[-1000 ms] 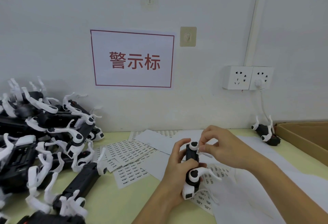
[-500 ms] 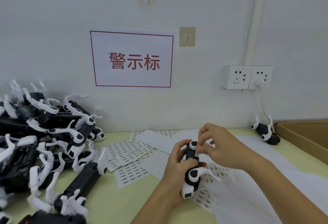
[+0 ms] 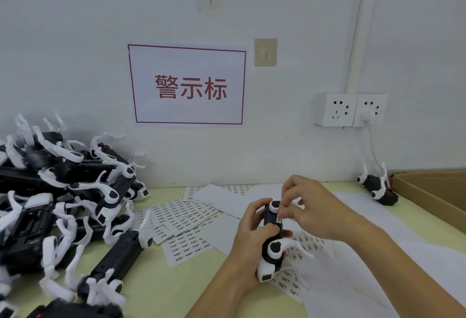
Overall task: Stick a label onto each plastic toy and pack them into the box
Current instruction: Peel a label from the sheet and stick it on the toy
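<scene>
My left hand (image 3: 248,239) grips a black-and-white plastic toy (image 3: 272,242) above the table, its white arms sticking out to the right. My right hand (image 3: 306,208) is at the toy's upper end, thumb and fingertips pressing a small white label (image 3: 279,217) against its black body. Sheets of printed labels (image 3: 184,217) lie spread on the table to the left of my hands. A cardboard box (image 3: 433,191) stands at the right edge, open at the top.
A big heap of black-and-white toys (image 3: 63,204) fills the left side of the yellow-green table (image 3: 176,290). One more toy (image 3: 378,186) lies beside the box at the wall. White backing paper (image 3: 358,269) covers the table under my right forearm. Wall sockets (image 3: 350,109) hang above.
My right hand has come down from the toy's top end onto its black body, and the label now lies pressed against it. My left hand keeps its grip.
</scene>
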{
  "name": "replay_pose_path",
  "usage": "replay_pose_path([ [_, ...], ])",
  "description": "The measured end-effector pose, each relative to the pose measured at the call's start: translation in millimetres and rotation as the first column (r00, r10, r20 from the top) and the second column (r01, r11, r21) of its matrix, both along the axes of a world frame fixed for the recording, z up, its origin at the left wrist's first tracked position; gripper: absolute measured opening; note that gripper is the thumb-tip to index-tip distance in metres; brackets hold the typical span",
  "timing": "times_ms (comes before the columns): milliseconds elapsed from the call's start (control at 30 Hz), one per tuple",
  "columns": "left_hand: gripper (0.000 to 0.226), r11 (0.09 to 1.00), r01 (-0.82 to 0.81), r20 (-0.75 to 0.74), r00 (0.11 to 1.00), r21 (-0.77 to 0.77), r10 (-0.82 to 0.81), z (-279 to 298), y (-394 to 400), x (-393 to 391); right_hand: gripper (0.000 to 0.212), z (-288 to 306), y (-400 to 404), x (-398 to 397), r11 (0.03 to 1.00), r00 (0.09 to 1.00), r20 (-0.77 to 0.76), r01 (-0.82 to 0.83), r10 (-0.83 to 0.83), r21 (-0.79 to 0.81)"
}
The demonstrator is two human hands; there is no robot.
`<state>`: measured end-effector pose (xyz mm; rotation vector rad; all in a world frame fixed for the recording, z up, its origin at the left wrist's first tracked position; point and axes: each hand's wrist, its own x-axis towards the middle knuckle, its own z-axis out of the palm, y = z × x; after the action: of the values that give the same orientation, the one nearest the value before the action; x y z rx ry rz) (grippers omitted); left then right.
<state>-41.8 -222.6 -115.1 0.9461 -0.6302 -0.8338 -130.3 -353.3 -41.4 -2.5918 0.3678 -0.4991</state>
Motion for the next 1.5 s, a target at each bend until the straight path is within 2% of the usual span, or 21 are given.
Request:
replay_pose_path([
  [167,0.051,1.0,-0.005,0.008,1.0,-0.002,0.005,-0.5,0.2,-1.3,0.019,0.1,0.3,0.4,1.0,1.0,-0.001,0.009,-0.009,0.015],
  [533,0.054,1.0,-0.025,0.021,0.999,0.004,0.025,0.0,0.4,-2.6,0.028,2.6,3.1,-0.8,1.0,1.0,0.001,0.003,-0.003,0.02],
  [767,0.053,0.999,-0.039,0.031,0.999,0.017,0.038,0.8,1.1,-3.4,0.022,3.1,3.5,-2.3,0.999,1.0,-0.001,0.001,-0.001,0.042],
  [1033,0.052,0.999,-0.037,0.032,0.999,0.015,0.036,1.2,1.7,-3.6,0.028,2.6,0.6,-2.0,0.996,1.0,0.011,-0.004,0.003,0.092],
  [1200,0.051,0.999,-0.03,0.035,0.999,0.012,0.03,1.4,1.9,-4.4,0.02,3.0,-0.7,-2.7,0.992,1.0,0.001,0.002,-0.002,0.129],
  [1367,0.052,0.999,-0.037,0.034,0.999,0.013,0.036,2.0,2.5,-4.3,0.024,3.0,0.7,-2.2,0.992,1.0,0.007,0.002,-0.003,0.125],
  [1500,0.051,0.999,-0.04,0.033,0.999,0.014,0.04,2.6,2.6,-4.4,0.015,2.3,-0.1,-1.3,0.991,1.0,-0.007,0.02,-0.019,0.135],
])
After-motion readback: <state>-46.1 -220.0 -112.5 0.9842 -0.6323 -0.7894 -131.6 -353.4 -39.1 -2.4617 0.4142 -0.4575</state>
